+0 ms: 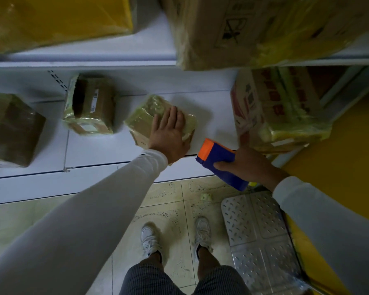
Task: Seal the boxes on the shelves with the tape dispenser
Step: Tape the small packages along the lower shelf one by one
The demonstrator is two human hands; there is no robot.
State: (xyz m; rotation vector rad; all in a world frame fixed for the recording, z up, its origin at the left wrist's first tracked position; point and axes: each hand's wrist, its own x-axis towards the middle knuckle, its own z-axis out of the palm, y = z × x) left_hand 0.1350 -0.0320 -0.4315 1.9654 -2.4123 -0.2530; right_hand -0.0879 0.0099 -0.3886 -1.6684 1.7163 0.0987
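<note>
On the far left of the white shelf point(107, 154) a brown box point(13, 128) runs off the edge of view, its top glossy as if taped, though blur keeps me from being sure. Next along, a second box point(90, 111) lies tipped with a dark opening facing up, so I'd say that one is not yet sealed. In the middle the left hand point(168, 135) lies flat, fingers straight and together, pressing on a small box point(158, 120) wrapped in yellowish tape; the palm hides most of its top seam, so whether it is finished I cannot tell. Just right of it, near the shelf's front edge, the right hand point(247, 165) curls round the blue and orange tape dispenser point(219, 160), which hangs clear of any box. Further right a printed carton point(275, 107) looks heavily taped. By my reckoning the job is partway through. The upper-shelf cartons are cut off above.
</note>
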